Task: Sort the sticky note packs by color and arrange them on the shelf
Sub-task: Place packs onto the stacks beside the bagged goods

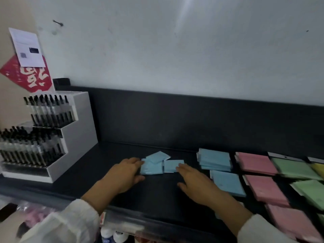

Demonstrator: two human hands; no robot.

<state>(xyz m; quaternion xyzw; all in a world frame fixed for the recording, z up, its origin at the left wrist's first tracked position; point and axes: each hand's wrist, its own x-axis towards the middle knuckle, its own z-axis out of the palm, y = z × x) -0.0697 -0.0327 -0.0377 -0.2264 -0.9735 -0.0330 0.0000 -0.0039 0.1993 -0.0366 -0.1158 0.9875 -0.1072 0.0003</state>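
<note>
From where I sit, most of the sorting looks done: on the dark shelf (157, 193) the right side already runs in colour columns, a blue stack (214, 159) with a single blue pack (228, 183) in front of it, then pink packs (256, 163), then green packs (294, 168), and a sliver of yellow (318, 168) at the frame edge. What I judge is left is the loose cluster of small blue packs (158, 164) lying askew mid-shelf, apart from the blue stack. My left hand (122, 174) lies palm down at the cluster's left edge, fingers (135, 162) loosely curled and touching the nearest pack, thumb out toward the front; it presses rather than grips. My right hand (198, 183) is flat and spread, fingertips (181, 167) resting on the rightmost small pack, holding nothing. Both forearms reach in from the near edge in pale sleeves. A white pen display (52, 137) stands at the far left, clear of the work.
</note>
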